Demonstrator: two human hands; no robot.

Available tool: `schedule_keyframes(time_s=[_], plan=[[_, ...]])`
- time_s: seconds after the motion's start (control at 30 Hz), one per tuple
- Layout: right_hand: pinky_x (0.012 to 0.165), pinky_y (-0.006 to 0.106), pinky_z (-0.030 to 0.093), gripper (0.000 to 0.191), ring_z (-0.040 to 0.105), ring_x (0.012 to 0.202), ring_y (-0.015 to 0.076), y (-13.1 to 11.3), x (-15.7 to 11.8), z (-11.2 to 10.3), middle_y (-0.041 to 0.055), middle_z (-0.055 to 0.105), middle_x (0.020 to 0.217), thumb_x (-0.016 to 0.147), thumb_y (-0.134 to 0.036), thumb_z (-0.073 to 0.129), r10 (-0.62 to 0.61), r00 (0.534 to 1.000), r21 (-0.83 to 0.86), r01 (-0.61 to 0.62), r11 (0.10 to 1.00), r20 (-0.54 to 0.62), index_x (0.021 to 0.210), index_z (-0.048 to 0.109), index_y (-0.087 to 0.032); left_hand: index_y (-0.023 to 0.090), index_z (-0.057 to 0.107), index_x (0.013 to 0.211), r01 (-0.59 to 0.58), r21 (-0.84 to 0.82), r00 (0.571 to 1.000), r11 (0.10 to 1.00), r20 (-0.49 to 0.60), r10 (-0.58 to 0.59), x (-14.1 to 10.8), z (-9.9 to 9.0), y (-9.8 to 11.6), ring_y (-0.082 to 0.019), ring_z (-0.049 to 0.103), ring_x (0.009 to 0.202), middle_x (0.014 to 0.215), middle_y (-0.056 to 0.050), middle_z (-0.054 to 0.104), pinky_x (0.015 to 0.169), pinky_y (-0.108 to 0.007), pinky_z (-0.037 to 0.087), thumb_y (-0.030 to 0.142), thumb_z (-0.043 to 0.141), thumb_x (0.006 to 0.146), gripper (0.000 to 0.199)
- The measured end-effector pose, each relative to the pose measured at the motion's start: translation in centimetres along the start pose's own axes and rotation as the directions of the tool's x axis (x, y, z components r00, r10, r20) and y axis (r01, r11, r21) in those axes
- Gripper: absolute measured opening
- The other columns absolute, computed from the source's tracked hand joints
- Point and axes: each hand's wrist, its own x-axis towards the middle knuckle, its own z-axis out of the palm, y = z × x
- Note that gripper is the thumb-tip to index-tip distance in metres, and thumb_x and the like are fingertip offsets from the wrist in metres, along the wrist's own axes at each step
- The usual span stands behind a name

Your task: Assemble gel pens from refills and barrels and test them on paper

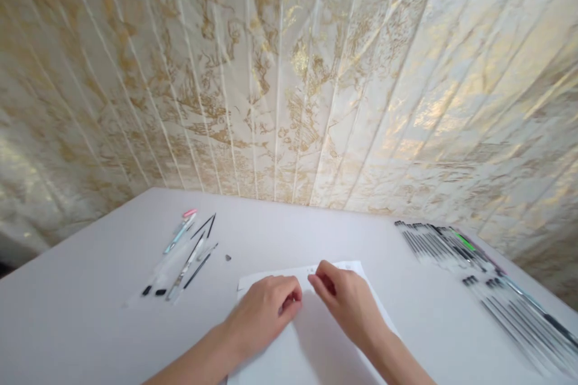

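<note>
White sheets of paper (325,343) lie on the table beneath both hands, their top edge slightly askew. My left hand (266,310) rests over the left part of the paper with its fingers curled in toward the thumb. Close by on the right, my right hand (345,295) is bent over the upper part of the sheet, thumb and forefinger pinched together. Whatever the fingers of either hand hold, if anything, is hidden or too small to name. A narrow gap separates the two hands. Small dark marks show on the paper beside the right fingertips.
Left on the white table (90,277) lie a light blue pen (179,234), a pink piece (189,213), thin black rods (197,271) and black caps (161,292). A small dark bit (228,257) sits nearer the paper. Rows of clear pens (427,240) lie right; a gold-patterned curtain (280,72) hangs behind.
</note>
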Motion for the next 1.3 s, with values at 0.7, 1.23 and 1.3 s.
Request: schedule_keyframes(time_s=[0.7, 1.23, 1.3], plan=[[0.051, 0.024, 0.026, 0.029, 0.037, 0.050, 0.0117, -0.9, 0.2, 4.2, -0.0053, 0.043, 0.052, 0.088, -0.036, 0.048, -0.063, 0.997, 0.476, 0.037, 0.879, 0.038, 0.063, 0.048, -0.021, 0.023, 0.060, 0.053, 0.667, 0.404, 0.744, 0.627, -0.305, -0.595, -3.4, -13.3, -13.3, -0.021, 0.056, 0.053, 0.056, -0.004, 0.063, 0.054, -0.031, 0.036, 0.026, 0.061, 0.069, 0.017], [0.043, 0.020, 0.033, 0.036, 0.034, 0.045, 0.0072, -1.6, 0.3, 4.5, -0.0078, 0.040, 0.055, 0.081, -0.054, 0.064, -0.001, 0.984, 0.967, -0.175, 0.188, 0.178, 0.083, 0.060, -0.018, 0.024, 0.050, 0.082, 0.135, 0.178, 0.989, 0.975, 0.034, -0.143, -2.8, -3.0, -1.7, -0.015, 0.059, 0.068, 0.080, 0.003, 0.065, 0.062, -0.023, 0.038, 0.026, 0.046, 0.086, 0.006], [0.042, 0.020, 0.034, 0.033, 0.034, 0.045, 0.0066, -0.8, 0.7, 4.6, -0.0071, 0.043, 0.057, 0.082, -0.051, 0.065, 0.090, 0.981, 0.982, -0.176, 0.070, 0.170, 0.082, 0.059, -0.018, 0.025, 0.053, 0.086, 0.225, 0.224, 0.974, 0.948, -0.021, -0.226, -2.3, -5.3, -3.4, -0.016, 0.061, 0.072, 0.086, 0.003, 0.067, 0.066, -0.024, 0.039, 0.033, 0.044, 0.089, 0.012]])
